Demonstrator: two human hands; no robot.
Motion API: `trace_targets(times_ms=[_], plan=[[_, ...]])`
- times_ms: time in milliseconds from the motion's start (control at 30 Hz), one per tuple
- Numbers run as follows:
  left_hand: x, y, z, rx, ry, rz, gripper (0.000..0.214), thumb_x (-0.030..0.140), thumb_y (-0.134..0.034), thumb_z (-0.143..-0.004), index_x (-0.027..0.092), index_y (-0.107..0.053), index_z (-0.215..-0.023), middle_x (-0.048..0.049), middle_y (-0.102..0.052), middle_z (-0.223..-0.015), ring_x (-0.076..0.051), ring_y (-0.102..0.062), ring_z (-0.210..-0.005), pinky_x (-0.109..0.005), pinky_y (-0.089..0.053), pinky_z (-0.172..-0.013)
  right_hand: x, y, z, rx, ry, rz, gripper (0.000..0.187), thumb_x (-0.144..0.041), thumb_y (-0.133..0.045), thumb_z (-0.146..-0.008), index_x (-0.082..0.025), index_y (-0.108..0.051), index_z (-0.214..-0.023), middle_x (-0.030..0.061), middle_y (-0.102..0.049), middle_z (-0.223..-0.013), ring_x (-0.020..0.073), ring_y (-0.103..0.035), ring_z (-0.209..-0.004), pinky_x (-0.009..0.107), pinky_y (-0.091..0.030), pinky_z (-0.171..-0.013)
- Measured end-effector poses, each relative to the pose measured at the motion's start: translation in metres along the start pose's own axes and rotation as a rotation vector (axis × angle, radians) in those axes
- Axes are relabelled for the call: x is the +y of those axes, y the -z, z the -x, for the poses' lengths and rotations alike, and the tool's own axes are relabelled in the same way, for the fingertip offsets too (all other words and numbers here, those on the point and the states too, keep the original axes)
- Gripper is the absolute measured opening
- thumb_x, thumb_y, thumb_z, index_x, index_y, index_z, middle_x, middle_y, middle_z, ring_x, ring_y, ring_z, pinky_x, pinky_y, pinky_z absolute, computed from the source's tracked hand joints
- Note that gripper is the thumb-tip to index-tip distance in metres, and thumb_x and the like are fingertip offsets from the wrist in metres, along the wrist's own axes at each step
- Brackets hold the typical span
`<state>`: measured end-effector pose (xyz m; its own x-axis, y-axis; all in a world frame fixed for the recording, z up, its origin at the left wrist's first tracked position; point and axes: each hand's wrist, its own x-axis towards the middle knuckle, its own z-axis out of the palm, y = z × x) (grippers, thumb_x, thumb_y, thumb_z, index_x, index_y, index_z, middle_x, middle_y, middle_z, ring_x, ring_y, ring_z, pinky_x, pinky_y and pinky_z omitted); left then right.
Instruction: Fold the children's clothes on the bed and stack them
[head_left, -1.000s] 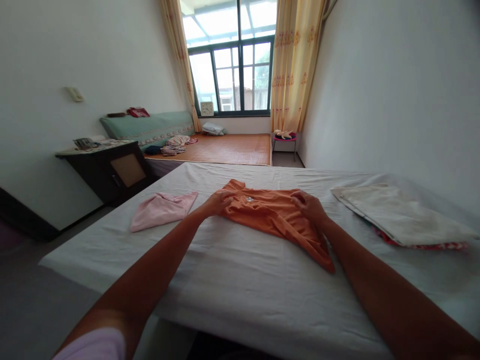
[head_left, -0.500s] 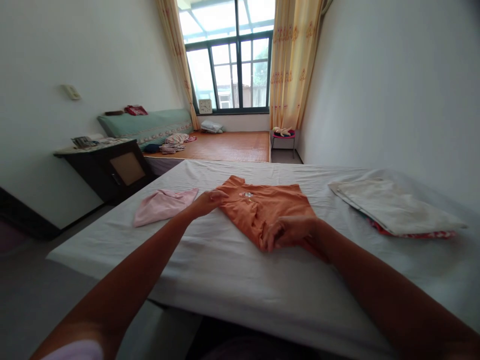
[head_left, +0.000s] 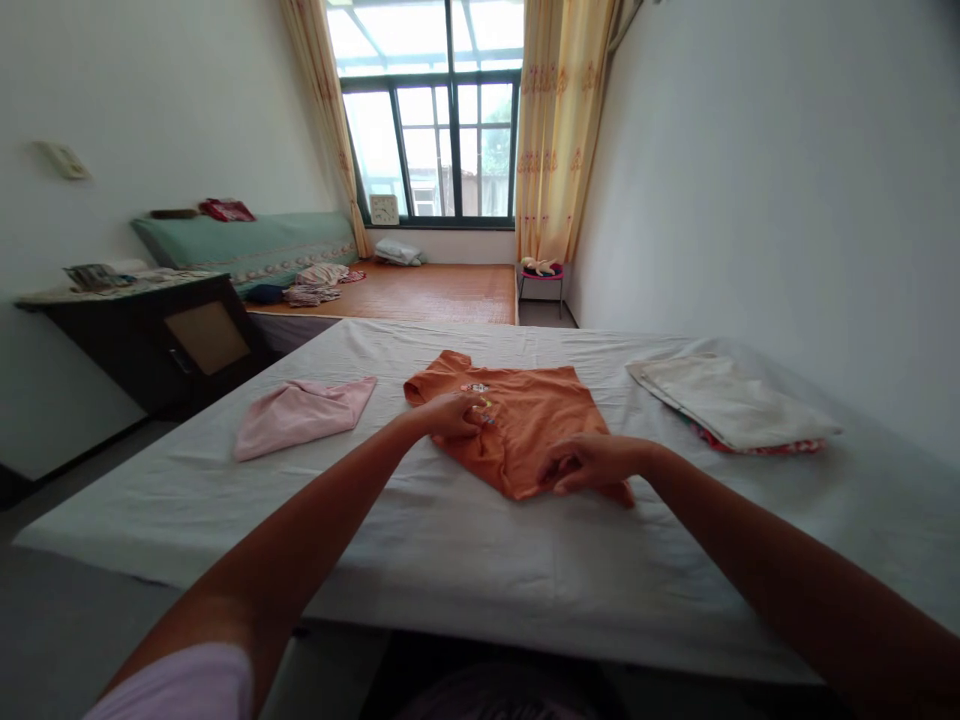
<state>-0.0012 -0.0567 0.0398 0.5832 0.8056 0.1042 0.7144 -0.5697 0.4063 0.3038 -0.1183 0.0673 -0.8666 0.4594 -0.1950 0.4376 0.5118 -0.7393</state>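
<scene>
An orange T-shirt [head_left: 551, 395] with a small print on its chest lies creased on a bed with a white sheet [head_left: 420, 540]. My left hand [head_left: 454, 413] rests on the shirt beside the print, fingers stretched over the fabric and thumb apart. At the shirt's near edge, my right hand [head_left: 589, 460] has its fingers curled onto the cloth; the fingertips are partly hidden. To the left lies a pink folded garment [head_left: 300, 415], apart from both hands.
On the right side of the sheet sits a stack of folded cloths [head_left: 739, 405], white on top with red below. A dark cabinet [head_left: 150, 340] stands at the left. Farther back are a mat-covered bed [head_left: 442, 290], a small stool [head_left: 541, 275] and a window [head_left: 450, 150].
My left hand has moved from the shirt's sleeve side inward to the print. My right hand has stayed by the near edge, its fingers slightly looser. The view has turned a little right.
</scene>
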Motion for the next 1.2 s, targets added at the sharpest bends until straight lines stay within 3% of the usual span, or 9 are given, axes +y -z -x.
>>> trace_targets(times_ms=[167,300,467,633,733,833,933,1100,1200], plan=[[0.007,0.034,0.057,-0.14,-0.112,-0.043,0.004,0.019,-0.063,-0.063,0.019,-0.063,-0.067,-0.0013,-0.062,-0.072,-0.017,-0.056,-0.068,-0.025,-0.04,-0.065,0.021,-0.017,0.059,0.323,-0.09,0.223,0.075,-0.037,-0.077,-0.067,-0.022,-0.051,-0.136,0.0103,-0.061,-0.124,0.0271,-0.056,-0.113,0.037,-0.045,-0.097],[0.014,0.046,0.1,-0.137,-0.151,0.026,0.005,0.017,-0.061,-0.066,0.019,-0.06,-0.07,-0.0056,-0.064,-0.107,-0.02,-0.058,-0.097,-0.024,-0.042,-0.081,0.042,-0.035,0.067,0.547,-0.125,0.329,0.041,-0.027,-0.062,-0.079,-0.022,-0.064,-0.119,0.0098,-0.065,-0.119,0.0262,-0.058,-0.11,0.04,-0.043,-0.098],[0.029,0.051,0.124,-0.202,0.02,0.125,0.007,0.026,-0.06,-0.074,0.02,-0.058,-0.074,-0.001,-0.064,-0.081,-0.016,-0.058,-0.077,-0.023,-0.043,-0.069,0.049,-0.026,0.06,0.747,-0.214,0.343,0.023,-0.023,-0.049,-0.081,-0.021,-0.069,-0.093,0.0059,-0.07,-0.089,0.0223,-0.062,-0.082,0.035,-0.048,-0.078],[0.038,0.077,0.145,-0.188,0.112,0.372,0.033,0.036,-0.064,-0.076,0.023,-0.063,-0.107,-0.0038,-0.067,-0.091,-0.017,-0.06,-0.077,-0.023,-0.046,-0.068,0.012,0.0,0.07,0.949,-0.152,0.21,0.021,-0.033,-0.046,-0.087,-0.022,-0.063,-0.088,0.0015,-0.06,-0.07,0.0163,-0.054,-0.063,0.028,-0.044,-0.06],[0.036,0.102,0.163,-0.18,0.106,0.559,0.033,0.042,-0.064,-0.079,0.022,-0.068,-0.105,-0.0059,-0.068,-0.087,-0.017,-0.062,-0.071,-0.024,-0.048,-0.063,-0.023,0.011,0.08,1.171,-0.075,0.091,0.022,-0.041,-0.053,-0.087,-0.022,-0.063,-0.089,0.0027,-0.06,-0.074,0.016,-0.053,-0.064,0.026,-0.044,-0.057],[0.031,0.12,0.169,0.088,0.097,0.671,0.03,0.043,-0.07,-0.074,0.019,-0.071,-0.092,-0.0061,-0.069,-0.082,-0.017,-0.062,-0.068,-0.024,-0.049,-0.06,-0.041,0.024,0.083,1.319,0.003,-0.161,0.028,-0.046,-0.061,-0.083,-0.024,-0.062,-0.1,0.0014,-0.059,-0.072,0.0144,-0.05,-0.057,0.025,-0.041,-0.048],[0.02,0.118,0.15,0.244,0.132,0.743,0.037,0.043,-0.073,-0.072,0.016,-0.07,-0.098,-0.0086,-0.071,-0.091,-0.021,-0.065,-0.079,-0.029,-0.052,-0.07,-0.028,0.04,0.073,1.229,0.037,-0.448,0.034,-0.046,-0.069,-0.077,-0.025,-0.061,-0.102,-0.0019,-0.059,-0.068,0.011,-0.05,-0.052,0.022,-0.04,-0.045],[-0.024,0.105,0.078,0.034,0.206,0.445,0.028,0.037,-0.074,-0.066,0.014,-0.074,-0.081,-0.0068,-0.072,-0.083,-0.022,-0.065,-0.083,-0.032,-0.051,-0.08,0.022,0.083,0.033,0.524,-0.153,-0.464,0.045,-0.039,-0.082,-0.06,-0.015,-0.067,-0.095,0.0025,-0.067,-0.073,0.0127,-0.06,-0.063,0.024,-0.048,-0.058],[-0.045,0.136,0.031,0.296,0.217,0.212,0.018,0.029,-0.069,-0.066,0.014,-0.073,-0.074,-0.0032,-0.071,-0.072,-0.019,-0.064,-0.075,-0.03,-0.05,-0.077,0.022,0.136,0.008,0.632,-0.159,-0.269,0.041,-0.031,-0.085,-0.052,-0.011,-0.068,-0.085,0.0008,-0.064,-0.064,0.0118,-0.056,-0.058,0.025,-0.047,-0.056]])
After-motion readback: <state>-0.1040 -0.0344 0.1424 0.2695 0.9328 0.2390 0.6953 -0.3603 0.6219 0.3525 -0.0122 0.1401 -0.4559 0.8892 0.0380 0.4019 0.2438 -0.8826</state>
